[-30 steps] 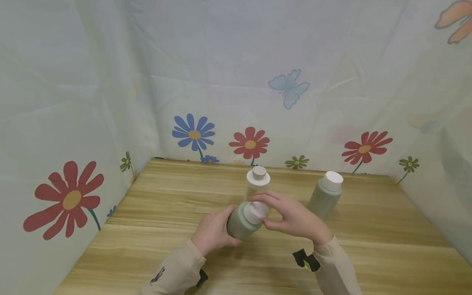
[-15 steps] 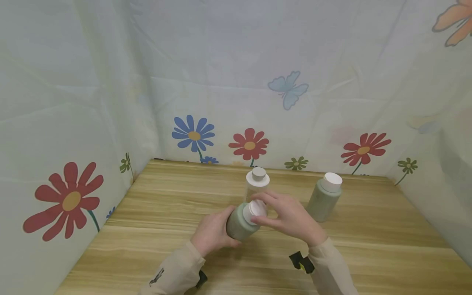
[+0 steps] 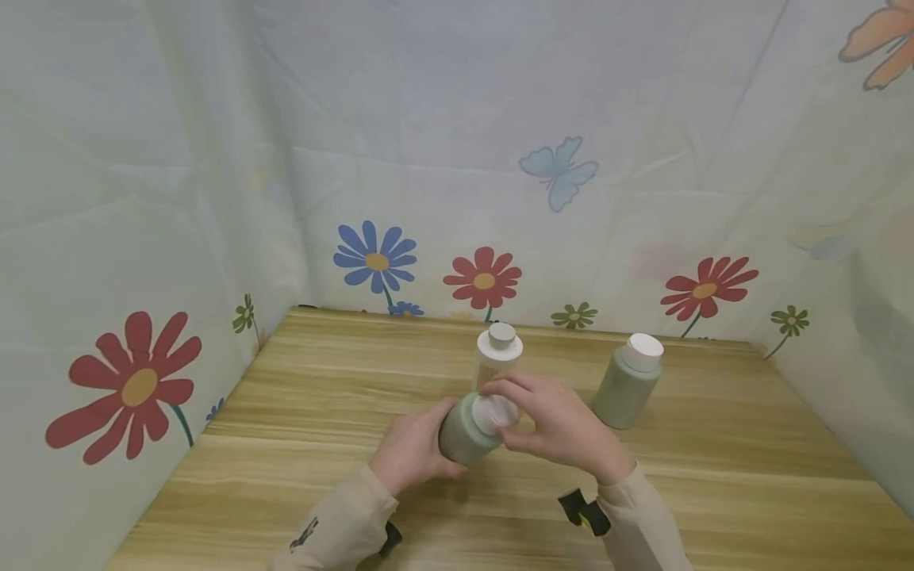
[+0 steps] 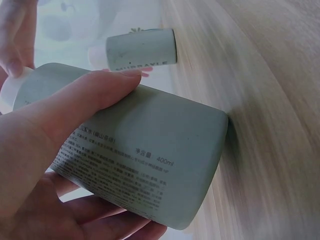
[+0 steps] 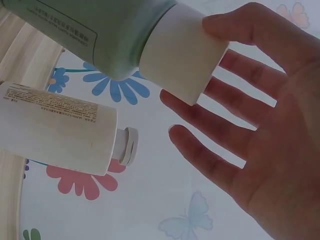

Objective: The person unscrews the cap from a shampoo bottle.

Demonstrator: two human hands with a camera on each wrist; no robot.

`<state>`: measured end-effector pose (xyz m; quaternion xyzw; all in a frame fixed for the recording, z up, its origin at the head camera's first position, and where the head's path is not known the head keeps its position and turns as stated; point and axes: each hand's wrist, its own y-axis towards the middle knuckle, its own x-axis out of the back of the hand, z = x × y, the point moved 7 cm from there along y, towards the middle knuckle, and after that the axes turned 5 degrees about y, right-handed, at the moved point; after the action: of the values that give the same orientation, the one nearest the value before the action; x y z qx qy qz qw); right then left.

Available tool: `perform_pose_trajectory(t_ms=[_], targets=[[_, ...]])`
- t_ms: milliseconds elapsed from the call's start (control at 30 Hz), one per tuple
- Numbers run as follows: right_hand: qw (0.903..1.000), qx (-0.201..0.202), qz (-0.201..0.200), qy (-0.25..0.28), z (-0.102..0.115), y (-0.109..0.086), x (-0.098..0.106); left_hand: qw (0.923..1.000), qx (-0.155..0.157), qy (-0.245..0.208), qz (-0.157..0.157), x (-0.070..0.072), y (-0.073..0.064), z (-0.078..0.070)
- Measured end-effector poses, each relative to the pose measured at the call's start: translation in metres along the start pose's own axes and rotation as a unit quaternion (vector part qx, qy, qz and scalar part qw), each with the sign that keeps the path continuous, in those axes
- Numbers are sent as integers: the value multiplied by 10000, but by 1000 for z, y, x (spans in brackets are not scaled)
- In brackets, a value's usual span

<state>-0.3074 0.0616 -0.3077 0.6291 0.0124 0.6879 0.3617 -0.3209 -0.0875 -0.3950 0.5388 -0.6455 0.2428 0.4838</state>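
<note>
My left hand (image 3: 410, 448) grips a pale green bottle (image 3: 460, 434) around its body, thumb across the near side. The bottle leans, its white screw cap (image 3: 493, 414) pointing up and to the right. In the left wrist view small print and "400ml" show on the bottle (image 4: 175, 130), with its base close over the table. My right hand (image 3: 564, 424) pinches the cap: in the right wrist view the thumb is on one side of the cap (image 5: 182, 52) and fingertips reach its far side, the other fingers spread.
Just behind the held bottle stands a white bottle (image 3: 497, 361) with a narrow grey-white cap. Another green bottle (image 3: 624, 388) with a white cap is upright to the right. A flower-printed cloth (image 3: 428, 182) surrounds the wood-grain table (image 3: 343, 365) at back and sides.
My right hand's fingers have shifted about the cap, the thumb sliding over it and then back to its right edge. The left hand and the bottle stay in place.
</note>
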Motion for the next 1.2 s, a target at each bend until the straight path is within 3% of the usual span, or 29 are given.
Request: perform_pose_trajectory(t_ms=[433,533,733,833,1000,1200], targets=[[9991,285,254,-211,8,-3,-5,10000,-82,25,32,-1,1,0],[9997,-43,196,-103,3,-2,-6,9999,-96,39,18,-2,1,1],[9926,-1215,54,-14,-12,-3,-6,9999,-103,-23,67,-4,1,1],[9895,-1446,-7,-79,-14,-4,-6,9999,-99,-12,77,-4,1,1],[9914,-1292,-76,-173,-13,-3,-5,9999,-107,14,41,-2,1,1],[9983,-556,34,-145,-2,-1,-3,9999,-157,-4,49,-2,1,0]])
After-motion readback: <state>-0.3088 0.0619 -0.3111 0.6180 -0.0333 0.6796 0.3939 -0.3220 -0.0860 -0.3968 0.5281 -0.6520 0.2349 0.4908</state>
